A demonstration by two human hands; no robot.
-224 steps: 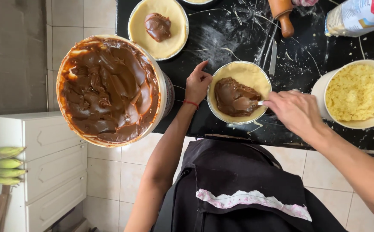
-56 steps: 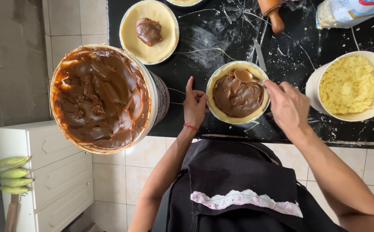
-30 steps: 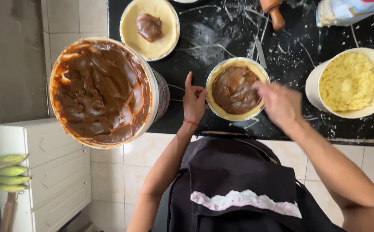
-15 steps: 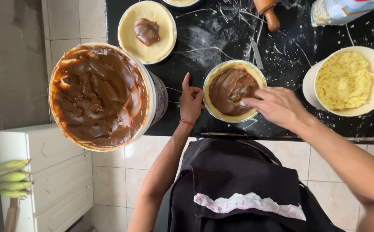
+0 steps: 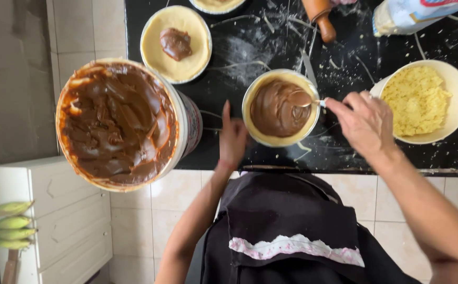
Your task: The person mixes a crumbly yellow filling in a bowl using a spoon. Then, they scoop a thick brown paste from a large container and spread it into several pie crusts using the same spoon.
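right hand (image 5: 366, 124) pinches a spoon (image 5: 303, 99) handle, fingers closed on it, spoon bowl loaded with brown spread and sitting over the filled tart pan (image 5: 281, 108). left hand (image 5: 232, 138) flat and open, fingers together pointing up, resting on the black counter (image 5: 250, 58) just left of that pan, touching or nearly touching its rim, can't tell which. nothing held in the left.

tart pan sits mid-counter, between the two hands, lined with pale dough and mostly covered with smooth brown spread. big tub (image 5: 117, 122) of the same brown spread at far left, tilted toward camera, hanging over the counter edge, left of the left hand. second dough-lined pan (image 5: 176, 43) above the tub with one lump of spread in the middle, not smoothed. third pan (image 5: 217, 4) cut off by the top edge. white bowl (image 5: 427, 100) of yellow crumbs at right, just beside the right hand. rolling pin (image 5: 320, 17) top centre, partly out of frame. bag (image 5: 414, 14) top right. knife (image 5: 309, 66) lying just above the filled pan. counter dusted with flour and dough scraps. dark apron (image 5: 286, 226) bottom centre. white drawer unit (image 5: 55, 215) lower left, bananas (image 5: 9, 226) beside it.
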